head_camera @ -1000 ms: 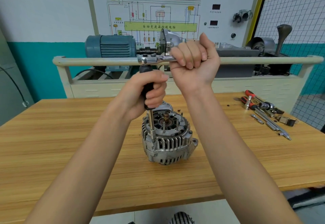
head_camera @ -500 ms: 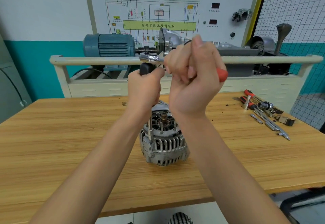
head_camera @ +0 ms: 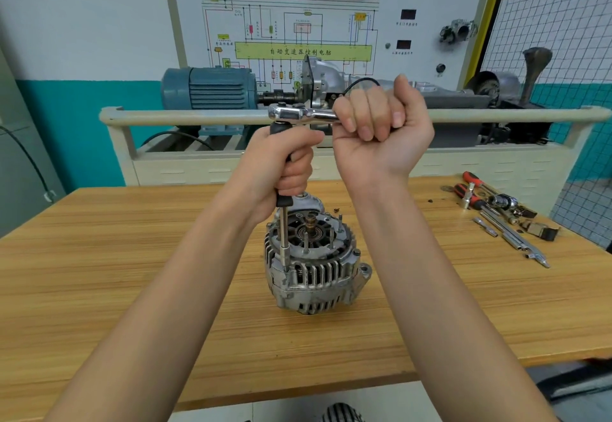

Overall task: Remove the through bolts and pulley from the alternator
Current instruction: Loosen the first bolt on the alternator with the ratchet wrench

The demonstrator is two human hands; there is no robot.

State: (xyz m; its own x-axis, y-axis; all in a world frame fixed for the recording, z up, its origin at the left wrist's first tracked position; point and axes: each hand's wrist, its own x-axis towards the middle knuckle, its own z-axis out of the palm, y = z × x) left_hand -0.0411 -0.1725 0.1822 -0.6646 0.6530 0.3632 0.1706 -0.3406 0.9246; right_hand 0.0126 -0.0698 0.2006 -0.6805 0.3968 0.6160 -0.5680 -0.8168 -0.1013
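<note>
My right hand fingers are clenched around the ratchet handle, chrome head sticking out to the left of my fist. My left hand fingers wrap the black grip of the extension driver, held upright under the ratchet head. Its steel shaft runs straight down to a through bolt at the left rim of the alternator. Alternator stands on end at the middle of the desk, open end up, shaft stub and bearing visible in the centre, a couple of thin studs standing beside it. Near the right edge of the desk, toward the far corner, loose tools: red-handled drivers, sockets, extension bars. Behind the desk, a training bench with a blue motor and wiring diagram board.
</note>
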